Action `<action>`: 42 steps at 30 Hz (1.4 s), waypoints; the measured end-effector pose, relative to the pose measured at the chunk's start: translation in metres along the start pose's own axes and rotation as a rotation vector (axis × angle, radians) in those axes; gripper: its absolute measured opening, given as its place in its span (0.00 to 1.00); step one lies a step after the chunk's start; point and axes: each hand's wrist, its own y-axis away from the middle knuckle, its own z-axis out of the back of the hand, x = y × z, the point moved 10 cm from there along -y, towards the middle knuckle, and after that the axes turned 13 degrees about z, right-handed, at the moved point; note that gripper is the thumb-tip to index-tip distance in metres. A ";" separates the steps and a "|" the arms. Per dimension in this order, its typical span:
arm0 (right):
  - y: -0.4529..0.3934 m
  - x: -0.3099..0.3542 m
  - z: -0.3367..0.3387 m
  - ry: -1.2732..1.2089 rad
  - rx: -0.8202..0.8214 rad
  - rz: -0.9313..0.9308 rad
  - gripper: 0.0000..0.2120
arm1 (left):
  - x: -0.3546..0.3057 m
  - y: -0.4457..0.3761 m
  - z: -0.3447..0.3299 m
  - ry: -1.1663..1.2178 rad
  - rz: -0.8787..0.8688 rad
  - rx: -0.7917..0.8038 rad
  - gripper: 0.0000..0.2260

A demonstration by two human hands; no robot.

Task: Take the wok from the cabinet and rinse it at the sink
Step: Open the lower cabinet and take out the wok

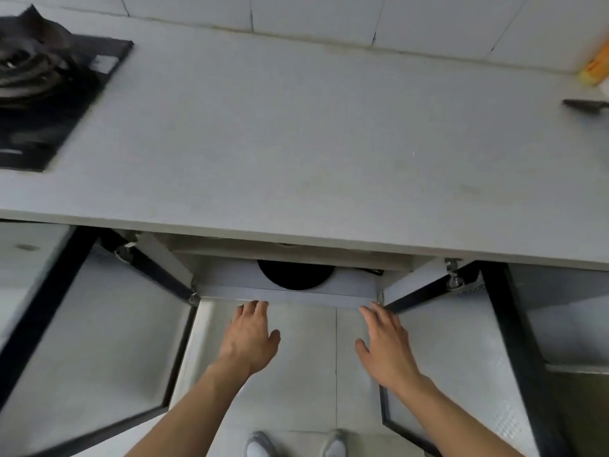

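A black wok sits inside the open cabinet under the counter; only its rounded front part shows below the counter edge. My left hand reaches toward the cabinet floor's front edge, fingers straight, empty. My right hand reaches the same way a little to the right, fingers extended, holding nothing. Both hands are in front of the wok and apart from it.
Two black-framed cabinet doors stand open, the left door and the right door. Grey countertop spans above. A black gas stove sits at the far left. A dark utensil and a yellow object lie at the right edge.
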 end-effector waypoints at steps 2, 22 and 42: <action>-0.021 -0.026 -0.039 0.006 -0.006 -0.040 0.28 | -0.005 -0.032 -0.042 -0.009 -0.018 0.004 0.28; -0.245 -0.175 -0.315 -0.182 -0.327 -0.046 0.33 | -0.040 -0.322 -0.317 -0.140 -0.228 -0.355 0.26; -0.257 -0.209 -0.330 -0.171 -0.250 -0.087 0.34 | -0.029 -0.333 -0.343 -0.429 -0.233 -0.371 0.24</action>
